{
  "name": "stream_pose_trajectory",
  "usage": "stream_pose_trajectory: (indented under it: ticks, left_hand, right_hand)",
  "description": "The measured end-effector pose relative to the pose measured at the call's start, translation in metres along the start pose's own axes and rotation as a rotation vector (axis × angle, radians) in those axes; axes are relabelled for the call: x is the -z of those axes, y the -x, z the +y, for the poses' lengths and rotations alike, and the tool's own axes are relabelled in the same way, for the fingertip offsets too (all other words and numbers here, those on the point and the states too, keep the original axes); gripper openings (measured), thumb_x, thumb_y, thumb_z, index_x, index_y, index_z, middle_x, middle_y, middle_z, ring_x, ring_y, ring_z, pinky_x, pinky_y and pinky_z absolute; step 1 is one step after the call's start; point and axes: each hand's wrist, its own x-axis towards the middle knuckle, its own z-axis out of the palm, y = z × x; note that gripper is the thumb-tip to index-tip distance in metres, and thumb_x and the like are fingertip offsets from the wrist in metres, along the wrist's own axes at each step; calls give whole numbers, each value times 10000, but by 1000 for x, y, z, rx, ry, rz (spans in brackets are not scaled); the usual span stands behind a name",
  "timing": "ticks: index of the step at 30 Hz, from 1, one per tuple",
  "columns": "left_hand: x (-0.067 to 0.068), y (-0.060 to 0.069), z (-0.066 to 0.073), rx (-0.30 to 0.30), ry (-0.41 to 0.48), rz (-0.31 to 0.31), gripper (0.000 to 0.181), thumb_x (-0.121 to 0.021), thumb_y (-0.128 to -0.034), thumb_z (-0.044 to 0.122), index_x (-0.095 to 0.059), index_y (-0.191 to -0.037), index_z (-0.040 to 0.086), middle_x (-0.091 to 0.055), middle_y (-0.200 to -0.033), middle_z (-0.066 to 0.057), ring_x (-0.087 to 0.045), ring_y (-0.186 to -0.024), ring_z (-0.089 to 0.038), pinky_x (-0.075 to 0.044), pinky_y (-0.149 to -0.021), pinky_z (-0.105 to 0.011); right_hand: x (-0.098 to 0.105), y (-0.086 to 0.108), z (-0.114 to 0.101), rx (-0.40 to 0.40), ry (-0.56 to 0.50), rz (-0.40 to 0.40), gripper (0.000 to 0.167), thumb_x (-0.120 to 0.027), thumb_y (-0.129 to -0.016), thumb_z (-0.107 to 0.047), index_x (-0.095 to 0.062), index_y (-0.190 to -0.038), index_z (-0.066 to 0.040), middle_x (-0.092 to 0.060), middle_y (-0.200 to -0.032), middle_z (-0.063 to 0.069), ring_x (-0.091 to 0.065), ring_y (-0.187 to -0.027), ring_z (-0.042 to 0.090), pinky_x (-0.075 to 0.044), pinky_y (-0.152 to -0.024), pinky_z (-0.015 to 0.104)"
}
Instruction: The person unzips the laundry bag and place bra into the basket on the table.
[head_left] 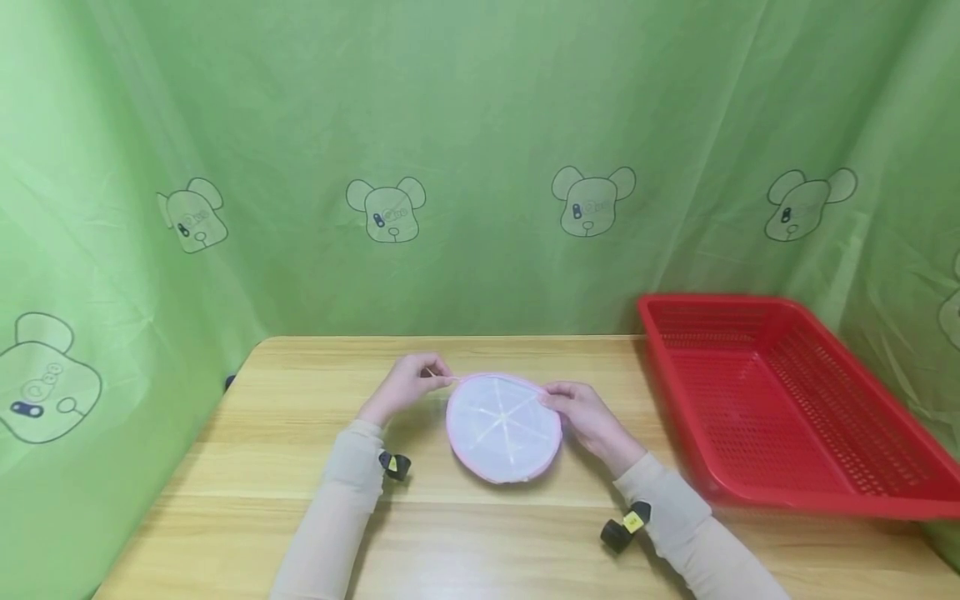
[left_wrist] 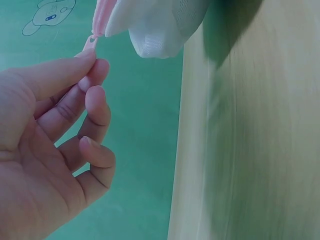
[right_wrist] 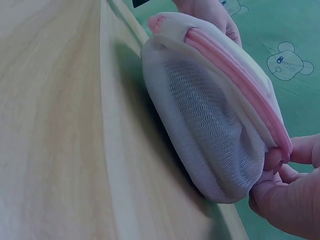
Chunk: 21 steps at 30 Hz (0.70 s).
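A round white mesh laundry bag (head_left: 504, 442) with pink edging is held up above the table, its round face towards the head camera. Between thumb and index finger, my left hand (head_left: 407, 385) pinches the small pink zipper pull (left_wrist: 90, 43) at the bag's upper left; the other fingers curl loosely in the left wrist view. My right hand (head_left: 588, 417) grips the bag's upper right edge. A pink zipper (right_wrist: 240, 82) runs around the rim in the right wrist view, above the grey-white mesh side (right_wrist: 200, 115). Inside the bag is hidden.
To the right stands a large red plastic basket (head_left: 701, 433) with perforated walls, at the wooden table's (head_left: 300, 400) right side. A green curtain (head_left: 480, 100) with printed bear heads hangs behind and at both sides.
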Motion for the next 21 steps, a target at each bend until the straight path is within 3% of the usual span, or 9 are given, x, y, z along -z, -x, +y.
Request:
stream_pose_trajectory:
  ticks: [9, 21]
  left_hand:
    - [4, 1, -1, 25, 32, -37, 56, -710, -869, 158, -687, -884, 109, -690, -901, -45, -622, -859, -193, -516, -775, -284]
    - [6, 2, -1, 4, 17, -70, 63, -713, -868, 157, -690, -886, 101, -690, -895, -36, -614, -842, -174, -510, -767, -271]
  right_hand:
    - [2, -2, 2, 2, -47, -3, 388, -545, -942, 1, -450, -1261, 201, -635, -866, -41, -616, -781, 35, -536, -727, 162]
    - [1, -2, 2, -7, -54, 15, 399, -561, -934, -2, -458, -1267, 190, -639, -906, -17, -617, -809, 37, -534, -751, 151]
